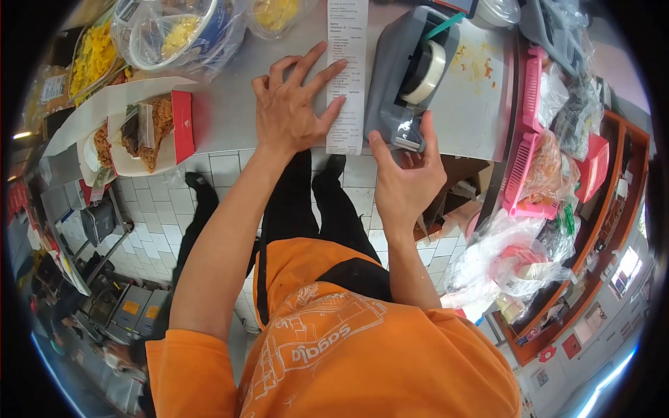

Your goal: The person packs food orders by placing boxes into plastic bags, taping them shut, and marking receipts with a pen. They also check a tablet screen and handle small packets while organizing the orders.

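My left hand point(296, 104) lies flat on the grey counter point(230, 104), fingers spread, with two fingertips pressing on a long white receipt point(347, 76). The receipt lies lengthwise next to a grey tape dispenser point(404, 76) that carries a roll of clear tape point(428, 70). My right hand point(404, 177) reaches up from the counter's edge. Its thumb and forefinger grip either side of the dispenser's cutter end point(408, 136). Whether a strip of tape is pinched there I cannot tell.
At the left stands an open white and red food box point(182, 122) with fried chicken. Behind it are plastic-wrapped bowls point(178, 31) of yellow food. Pink baskets point(531, 139) and plastic bags point(509, 261) crowd the right side. A white tiled floor point(230, 174) lies below.
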{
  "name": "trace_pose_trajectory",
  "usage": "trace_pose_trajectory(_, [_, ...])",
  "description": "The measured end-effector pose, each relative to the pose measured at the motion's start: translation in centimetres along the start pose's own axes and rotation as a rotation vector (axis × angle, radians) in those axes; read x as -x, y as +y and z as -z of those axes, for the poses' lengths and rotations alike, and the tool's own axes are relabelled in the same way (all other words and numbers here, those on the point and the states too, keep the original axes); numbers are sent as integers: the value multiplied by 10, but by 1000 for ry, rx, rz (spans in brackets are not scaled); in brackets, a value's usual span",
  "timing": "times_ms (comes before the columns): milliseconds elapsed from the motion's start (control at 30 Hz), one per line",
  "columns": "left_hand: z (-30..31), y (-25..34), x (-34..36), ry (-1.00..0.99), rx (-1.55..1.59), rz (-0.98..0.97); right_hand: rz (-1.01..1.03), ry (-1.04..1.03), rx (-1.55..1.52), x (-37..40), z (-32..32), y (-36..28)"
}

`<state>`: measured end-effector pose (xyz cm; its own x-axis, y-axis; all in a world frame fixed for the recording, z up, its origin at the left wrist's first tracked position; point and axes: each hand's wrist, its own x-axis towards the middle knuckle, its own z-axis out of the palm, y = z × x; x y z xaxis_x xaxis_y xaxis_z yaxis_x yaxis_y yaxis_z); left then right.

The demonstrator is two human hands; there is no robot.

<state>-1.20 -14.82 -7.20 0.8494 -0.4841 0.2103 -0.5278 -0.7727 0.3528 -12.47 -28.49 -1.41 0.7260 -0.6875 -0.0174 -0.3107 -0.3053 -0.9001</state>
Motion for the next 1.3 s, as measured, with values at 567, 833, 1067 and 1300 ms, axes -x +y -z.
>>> trace_pose_trajectory(567, [23, 7, -1, -44, 96, 84, 65, 45, -44, -93, 93, -57])
trace_pose_trajectory(833, [30, 10, -9, -34, 114, 88, 496, -60, 346, -304, 68, -150])
trace_pose_trajectory(1067, [14, 6, 17, 205, 153, 209, 1023, -258, 642, -417, -3, -150])
trace_pose_trajectory(1300, [28, 44, 186, 375, 30, 597, 985, 211, 441, -417, -5, -129])
